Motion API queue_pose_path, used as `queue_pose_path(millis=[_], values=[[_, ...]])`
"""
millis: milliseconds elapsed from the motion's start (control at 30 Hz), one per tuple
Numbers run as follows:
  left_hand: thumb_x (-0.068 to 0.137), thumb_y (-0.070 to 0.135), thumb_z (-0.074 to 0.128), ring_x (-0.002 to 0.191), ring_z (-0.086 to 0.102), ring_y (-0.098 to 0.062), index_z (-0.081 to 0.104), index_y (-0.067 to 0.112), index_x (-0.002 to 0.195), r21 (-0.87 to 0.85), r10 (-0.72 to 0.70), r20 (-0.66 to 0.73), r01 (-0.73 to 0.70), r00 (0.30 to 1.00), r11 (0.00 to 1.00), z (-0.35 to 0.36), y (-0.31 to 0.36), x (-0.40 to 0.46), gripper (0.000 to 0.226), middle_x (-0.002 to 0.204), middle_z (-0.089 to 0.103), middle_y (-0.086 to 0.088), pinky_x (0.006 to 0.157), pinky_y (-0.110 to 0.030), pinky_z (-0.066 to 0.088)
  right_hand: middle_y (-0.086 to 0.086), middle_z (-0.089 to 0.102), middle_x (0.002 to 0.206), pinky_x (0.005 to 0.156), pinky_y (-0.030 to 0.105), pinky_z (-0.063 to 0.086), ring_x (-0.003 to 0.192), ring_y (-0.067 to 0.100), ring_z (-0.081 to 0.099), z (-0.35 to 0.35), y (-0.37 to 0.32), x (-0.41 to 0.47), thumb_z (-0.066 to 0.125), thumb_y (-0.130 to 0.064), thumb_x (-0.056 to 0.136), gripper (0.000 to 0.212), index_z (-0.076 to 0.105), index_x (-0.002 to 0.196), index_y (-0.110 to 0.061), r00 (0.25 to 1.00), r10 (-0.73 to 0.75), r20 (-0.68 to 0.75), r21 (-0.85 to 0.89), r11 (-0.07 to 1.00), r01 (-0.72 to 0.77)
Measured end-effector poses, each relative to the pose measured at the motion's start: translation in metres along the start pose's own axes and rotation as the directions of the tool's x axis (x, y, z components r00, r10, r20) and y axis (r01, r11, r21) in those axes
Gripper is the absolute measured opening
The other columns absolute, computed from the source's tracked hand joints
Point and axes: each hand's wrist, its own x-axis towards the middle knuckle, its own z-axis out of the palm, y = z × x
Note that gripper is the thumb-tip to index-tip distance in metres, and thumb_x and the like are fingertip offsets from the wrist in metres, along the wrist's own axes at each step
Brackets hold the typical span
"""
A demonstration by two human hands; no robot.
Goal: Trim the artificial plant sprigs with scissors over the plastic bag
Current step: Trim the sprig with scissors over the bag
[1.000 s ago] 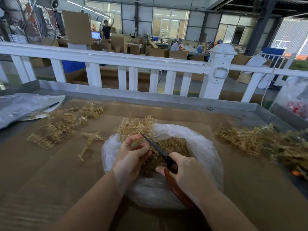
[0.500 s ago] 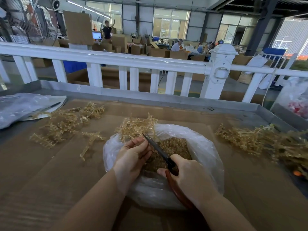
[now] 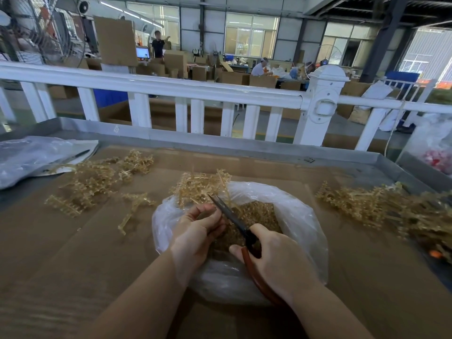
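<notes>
I see the sprig [image 3: 195, 189] pinched in the left hand [image 3: 195, 231] just above the open mouth of the plastic bag [image 3: 300, 216], held there, I judge, so cut bits drop onto the heap already inside. My right hand [image 3: 276, 260] is wrapped round the red handles of the scissors [image 3: 230, 216], blades close together beside the left fingertips. Loose sprigs [image 3: 93, 182] wait on the cardboard [image 3: 73, 253] at either side, within reach.

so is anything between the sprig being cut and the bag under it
Nothing visible. The left hand holds the sprig right over the open bag, the scissors cross above the opening, and trimmed bits already lie inside.
</notes>
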Motion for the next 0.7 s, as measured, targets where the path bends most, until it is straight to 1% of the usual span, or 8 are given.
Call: queue_pose_path(millis=[133,233,300,367,500,600,700], values=[[0.083,-0.011,0.057,0.06,0.064,-0.014,0.055,0.009,0.077,0.015,-0.005,0.012,0.005,1.0,1.0,-0.0003,0.0004,-0.0003,0.021,0.07,0.066,-0.006,0.053,-0.02,0.054,-0.007,0.063,0.083,0.068,0.023,0.043,0.08,0.013,0.061,-0.0006,-0.0015,0.0022,0.044,-0.068,0.085,0.038,0.046,0.091,-0.03,1.0,0.003,0.008,-0.015,1.0,-0.003],[0.083,-0.012,0.056,0.058,0.065,-0.013,0.055,0.008,0.079,0.006,-0.011,0.01,0.011,1.0,1.0,0.0,0.0009,-0.0008,0.021,0.068,0.067,-0.006,0.054,-0.02,0.054,-0.007,0.061,0.076,0.062,0.02,0.041,0.074,0.012,0.061,-0.0002,0.0002,0.0034,0.046,-0.066,0.086,0.037,0.048,0.09,-0.029,1.0,-0.009,0.002,-0.008,1.0,0.009],[0.084,-0.012,0.055,0.056,0.066,-0.012,0.055,0.008,0.08,-0.005,-0.015,0.011,0.015,1.0,1.0,0.0003,0.0015,-0.0017,0.02,0.064,0.068,-0.004,0.053,-0.02,0.054,-0.008,0.058,0.07,0.06,0.02,0.041,0.07,0.011,0.06,0.0004,0.0021,0.0041,0.047,-0.065,0.086,0.038,0.049,0.088,-0.028,1.0,-0.022,0.0,-0.004,1.0,0.022],[0.085,-0.011,0.055,0.056,0.066,-0.012,0.056,0.007,0.08,-0.026,-0.024,0.01,0.024,1.0,0.999,0.0005,0.0028,-0.0023,0.019,0.063,0.066,-0.004,0.053,-0.02,0.055,-0.009,0.055,0.065,0.058,0.019,0.041,0.065,0.01,0.058,0.0006,0.0041,0.0042,0.051,-0.065,0.084,0.037,0.05,0.084,-0.027,1.0,-0.022,-0.013,0.033,0.999,0.022],[0.086,-0.011,0.053,0.055,0.064,-0.012,0.058,0.007,0.08,-0.107,-0.02,-0.019,0.018,1.0,0.994,0.0026,0.0038,-0.0033,0.019,0.063,0.062,-0.004,0.054,-0.021,0.056,-0.01,0.052,0.059,0.054,0.015,0.036,0.059,0.003,0.052,-0.0023,0.0072,0.0041,0.057,-0.062,0.082,0.036,0.046,0.071,-0.029,0.998,0.036,-0.046,0.158,0.987,-0.029],[0.088,-0.009,0.052,0.052,0.063,-0.009,0.057,0.009,0.082,-0.124,-0.018,-0.029,0.014,0.999,0.992,0.0039,0.0039,-0.0039,0.02,0.062,0.061,-0.002,0.054,-0.02,0.056,-0.009,0.052,0.059,0.056,0.014,0.038,0.062,0.002,0.054,-0.0034,0.0071,0.0038,0.058,-0.06,0.082,0.036,0.044,0.068,-0.031,0.998,0.045,-0.053,0.181,0.983,-0.035],[0.088,-0.01,0.052,0.051,0.063,-0.008,0.057,0.009,0.081,-0.123,-0.019,-0.024,0.016,1.0,0.992,0.0034,0.0045,-0.0043,0.021,0.059,0.063,0.0,0.055,-0.02,0.056,-0.01,0.053,0.059,0.054,0.014,0.035,0.06,0.002,0.053,-0.0033,0.0059,0.0034,0.058,-0.061,0.081,0.036,0.045,0.068,-0.03,0.998,0.041,-0.045,0.166,0.986,-0.033]])
